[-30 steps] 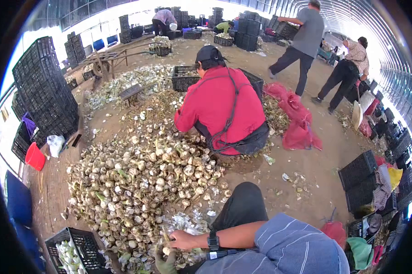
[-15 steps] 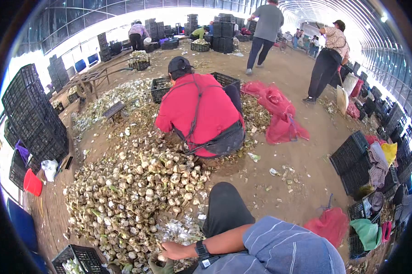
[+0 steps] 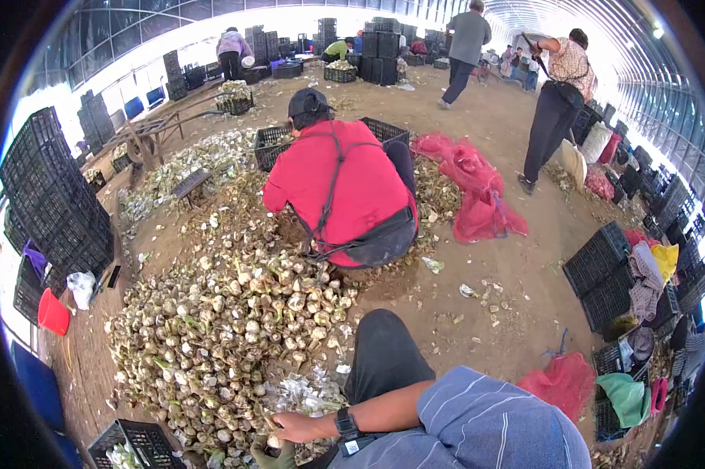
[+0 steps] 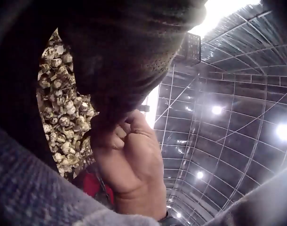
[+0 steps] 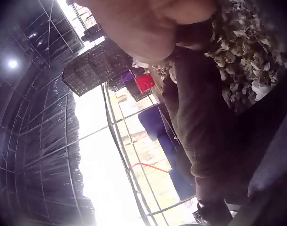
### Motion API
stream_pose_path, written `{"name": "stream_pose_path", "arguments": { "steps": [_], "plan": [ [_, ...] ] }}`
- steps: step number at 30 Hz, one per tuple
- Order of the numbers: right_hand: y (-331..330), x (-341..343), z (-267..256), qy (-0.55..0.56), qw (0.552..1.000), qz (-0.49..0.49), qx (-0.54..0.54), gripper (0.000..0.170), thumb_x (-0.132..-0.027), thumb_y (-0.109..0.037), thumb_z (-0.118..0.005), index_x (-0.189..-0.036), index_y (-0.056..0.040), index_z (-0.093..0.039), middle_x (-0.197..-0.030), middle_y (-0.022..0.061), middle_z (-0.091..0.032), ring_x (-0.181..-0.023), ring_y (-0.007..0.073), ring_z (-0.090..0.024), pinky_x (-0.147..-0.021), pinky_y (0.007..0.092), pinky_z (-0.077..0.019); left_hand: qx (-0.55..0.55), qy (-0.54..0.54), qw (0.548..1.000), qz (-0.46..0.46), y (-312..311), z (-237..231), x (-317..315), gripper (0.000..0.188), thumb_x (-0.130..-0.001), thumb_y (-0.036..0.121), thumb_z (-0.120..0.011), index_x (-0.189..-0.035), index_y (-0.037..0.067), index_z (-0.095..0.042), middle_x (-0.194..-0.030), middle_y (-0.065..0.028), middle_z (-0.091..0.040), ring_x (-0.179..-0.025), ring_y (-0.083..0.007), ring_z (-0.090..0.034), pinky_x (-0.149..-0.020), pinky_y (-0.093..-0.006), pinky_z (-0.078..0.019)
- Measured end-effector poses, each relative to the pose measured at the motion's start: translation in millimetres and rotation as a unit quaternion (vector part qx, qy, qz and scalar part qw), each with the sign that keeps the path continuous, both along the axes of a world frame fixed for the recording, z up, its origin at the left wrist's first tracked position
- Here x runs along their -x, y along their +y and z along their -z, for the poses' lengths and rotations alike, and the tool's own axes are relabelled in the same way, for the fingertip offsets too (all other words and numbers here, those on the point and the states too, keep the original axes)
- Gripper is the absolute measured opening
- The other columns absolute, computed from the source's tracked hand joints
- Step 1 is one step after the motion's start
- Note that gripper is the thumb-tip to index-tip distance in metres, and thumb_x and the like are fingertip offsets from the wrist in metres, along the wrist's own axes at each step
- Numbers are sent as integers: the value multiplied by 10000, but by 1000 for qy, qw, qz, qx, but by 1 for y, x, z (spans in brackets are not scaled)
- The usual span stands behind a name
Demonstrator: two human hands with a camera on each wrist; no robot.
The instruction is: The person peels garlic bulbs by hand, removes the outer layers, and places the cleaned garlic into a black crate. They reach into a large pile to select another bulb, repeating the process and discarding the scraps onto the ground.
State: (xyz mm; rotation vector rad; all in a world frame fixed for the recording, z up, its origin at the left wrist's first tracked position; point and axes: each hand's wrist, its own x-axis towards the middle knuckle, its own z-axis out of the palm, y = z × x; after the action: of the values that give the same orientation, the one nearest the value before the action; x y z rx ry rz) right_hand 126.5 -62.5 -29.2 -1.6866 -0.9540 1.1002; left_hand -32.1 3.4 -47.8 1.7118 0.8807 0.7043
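Where the near-left crate (image 3: 151, 442) stands: left of the hands, black, cut by the near edge, white pieces (image 3: 121, 456) inside.
Garlic heap (image 3: 220, 336): loose bulbs on the ground, just far of the hands and spreading left; white peelings (image 3: 305, 391) on its near-right side.
Seated person's crates: two black ones, left crate (image 3: 266, 156) and right crate (image 3: 391, 129), by the person in red (image 3: 341, 187); pale stuff in the left one, right one's contents unclear.
Far crates: one far-left crate (image 3: 239, 108) and one far-centre crate (image 3: 341, 76), both piled with pale stuff.
Red bucket (image 3: 53, 313): left side, tilted, contents hidden.
Red mesh sack (image 3: 560, 383): near right, on the ground, contents can't be told.
Left hand (image 3: 270, 455): gloved, nearest edge, fingers round a pale bulb (image 3: 273, 442).
Right hand (image 3: 296, 427): bare, just far of the left, close against it at the bulb; fingers curled, can't tell what they grip.
Right forearm (image 3: 388, 408): reaches leftward from the striped sleeve (image 3: 493, 418), dark band (image 3: 345, 424) at the wrist.
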Motion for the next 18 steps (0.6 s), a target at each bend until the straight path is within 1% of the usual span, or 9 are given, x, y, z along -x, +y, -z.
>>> {"name": "stream_pose_path", "arguments": {
  "steps": [2, 3, 5, 6, 9, 12, 14, 17, 18],
  "plan": [
    [-2, 3, 2, -11, 1000, 13, 0, 321, -898, -255, -555, -831, 18, -400, -761, 172, -433, -656, 253, -423, -608, 514, -345, 3, 42, 999, -10, -12, -35, -8, 581, -750, 215, -852, -1188, 3, -535, -1115, -121, -600, -970, -207, -585, -838, -330, -516],
    [-2, 5, 4, -17, 1000, 20, 0, 322, -898, -255, -553, -825, 15, -395, -756, 176, -434, -654, 255, -426, -607, 520, -340, 13, 20, 1000, -3, -14, -39, -9, 581, -754, 215, -849, -1190, -1, -531, -1118, -123, -598, -972, -206, -583, -837, -331, -515],
    [-2, 5, 4, 1, 999, 30, 11, 319, -900, -255, -557, -816, 3, -388, -730, 147, -417, -640, 230, -410, -592, 503, -338, 33, -25, 999, 12, -17, -44, -11, 582, -762, 214, -844, -1195, -7, -524, -1123, -128, -595, -974, -204, -578, -835, -333, -515],
    [-1, 5, 3, 10, 999, 35, 17, 318, -901, -255, -559, -811, -4, -385, -717, 132, -408, -632, 217, -402, -584, 495, -337, 46, -24, 998, 19, -16, -48, -11, 575, -765, 209, -841, -1192, -10, -524, -1122, -126, -594, -971, -202, -576, -831, -332, -514],
    [-7, 2, -19, 102, 994, 46, 10, 305, -905, -246, -568, -805, -19, -390, -696, 80, -384, -624, 174, -377, -558, 452, -335, 94, -25, 995, 34, -12, -59, -10, 558, -772, 197, -834, -1184, -17, -524, -1119, -121, -589, -962, -194, -569, -819, -327, -510],
    [-9, 3, -23, 140, 988, 61, -8, 282, -905, -221, -570, -809, -23, -392, -703, 49, -372, -631, 145, -362, -549, 421, -332, 148, -30, 988, 38, -13, -70, -9, 547, -775, 184, -829, -1181, -18, -524, -1121, -113, -585, -953, -188, -564, -810, -323, -507],
    [-6, 4, -6, 144, 987, 48, -52, 269, -896, -211, -569, -824, -9, -406, -710, 56, -389, -640, 153, -373, -561, 426, -342, 165, -31, 985, 37, -13, -78, -11, 539, -776, 177, -826, -1181, -15, -527, -1122, -109, -584, -948, -185, -563, -805, -321, -506],
    [-7, 6, 12, 94, 991, 42, -85, 261, -884, -203, -570, -849, 12, -426, -730, 73, -427, -661, 167, -402, -583, 434, -361, 108, -36, 992, 46, -14, -68, -8, 534, -780, 172, -824, -1183, -15, -528, -1128, -110, -583, -948, -184, -564, -813, -322, -507],
    [-8, 7, 15, 68, 993, 44, -91, 261, -880, -201, -570, -858, 19, -432, -738, 80, -441, -670, 172, -413, -591, 437, -368, 109, -37, 992, 45, -14, -66, -8, 534, -782, 169, -822, -1185, -15, -526, -1126, -111, -583, -948, -185, -565, -815, -321, -507]
  ]
}}
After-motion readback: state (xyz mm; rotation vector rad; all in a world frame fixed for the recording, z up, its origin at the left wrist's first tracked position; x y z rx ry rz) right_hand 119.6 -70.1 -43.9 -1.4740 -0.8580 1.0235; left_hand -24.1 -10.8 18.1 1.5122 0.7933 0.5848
